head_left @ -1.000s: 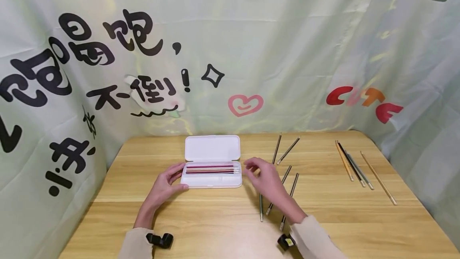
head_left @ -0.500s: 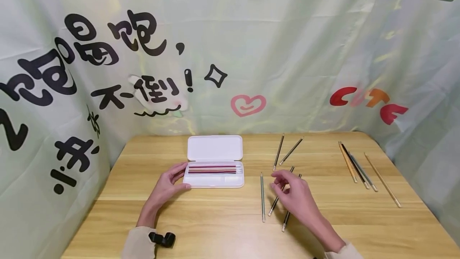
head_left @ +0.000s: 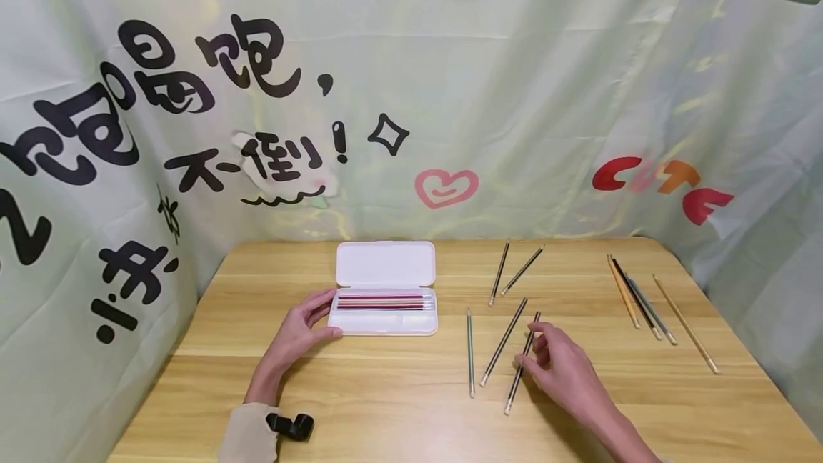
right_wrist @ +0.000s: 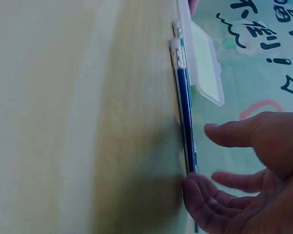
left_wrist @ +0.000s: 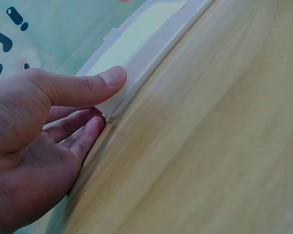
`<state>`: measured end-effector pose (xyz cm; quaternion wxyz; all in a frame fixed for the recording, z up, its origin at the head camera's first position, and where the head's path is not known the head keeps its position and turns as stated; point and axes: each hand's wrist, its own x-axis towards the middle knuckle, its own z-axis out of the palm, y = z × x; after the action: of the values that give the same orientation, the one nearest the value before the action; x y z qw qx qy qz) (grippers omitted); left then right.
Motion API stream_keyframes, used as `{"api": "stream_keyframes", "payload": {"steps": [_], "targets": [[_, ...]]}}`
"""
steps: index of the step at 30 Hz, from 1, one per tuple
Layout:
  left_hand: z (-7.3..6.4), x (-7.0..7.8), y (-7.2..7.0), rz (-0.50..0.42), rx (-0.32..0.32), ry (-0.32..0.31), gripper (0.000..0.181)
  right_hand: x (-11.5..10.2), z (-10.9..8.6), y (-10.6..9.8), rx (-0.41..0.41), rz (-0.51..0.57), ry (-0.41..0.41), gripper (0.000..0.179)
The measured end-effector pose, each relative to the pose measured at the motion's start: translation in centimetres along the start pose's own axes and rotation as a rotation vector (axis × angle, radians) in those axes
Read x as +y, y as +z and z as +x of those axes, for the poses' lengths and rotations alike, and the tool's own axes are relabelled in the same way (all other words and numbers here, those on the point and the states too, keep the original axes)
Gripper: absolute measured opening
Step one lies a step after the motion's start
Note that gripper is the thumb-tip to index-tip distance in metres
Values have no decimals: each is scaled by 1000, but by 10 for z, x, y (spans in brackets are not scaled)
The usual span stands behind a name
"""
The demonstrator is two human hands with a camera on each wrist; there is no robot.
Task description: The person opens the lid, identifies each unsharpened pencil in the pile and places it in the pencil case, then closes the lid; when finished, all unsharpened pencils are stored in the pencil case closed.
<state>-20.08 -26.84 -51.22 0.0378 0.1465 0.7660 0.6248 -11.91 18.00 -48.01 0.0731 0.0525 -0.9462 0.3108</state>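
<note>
A white pencil case [head_left: 366, 324] lies with its lid [head_left: 386, 263] folded back. Several red and dark pencils [head_left: 379, 303] lie in its rear compartment. My left hand [head_left: 297, 333] grips the case's left end, thumb at the front corner and fingers along the side, as the left wrist view also shows. Over a dark striped pencil [head_left: 516, 386] on the table, my right hand [head_left: 562, 370] spreads thumb and fingers. In the right wrist view the thumb stands apart from that pencil [right_wrist: 184, 97], while a fingertip [right_wrist: 191, 187] is right at it.
Left of that pencil lie another striped pencil [head_left: 504, 341] and a green one [head_left: 470, 352]. Two dark pencils [head_left: 499, 274] rest farther back. At the right are a yellow pencil [head_left: 624, 291], darker ones [head_left: 643, 306] and a tan one [head_left: 686, 324]. A printed curtain [head_left: 527, 91] hangs behind the table.
My right hand has moved from beside the case's right end, rightward and toward me, to the rightmost striped pencil of the near group. The left hand keeps its place on the case.
</note>
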Motion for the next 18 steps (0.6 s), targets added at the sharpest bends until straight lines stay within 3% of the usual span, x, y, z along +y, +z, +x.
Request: {"api": "stream_keyframes", "payload": {"steps": [7, 18], "targets": [[-1, -6, -3, -7, 4, 24, 77, 1, 5, 3, -55, -58, 0, 68], [1, -7, -1, 5, 1, 22, 77, 10, 10, -6, -97, -65, 32, 52]]}}
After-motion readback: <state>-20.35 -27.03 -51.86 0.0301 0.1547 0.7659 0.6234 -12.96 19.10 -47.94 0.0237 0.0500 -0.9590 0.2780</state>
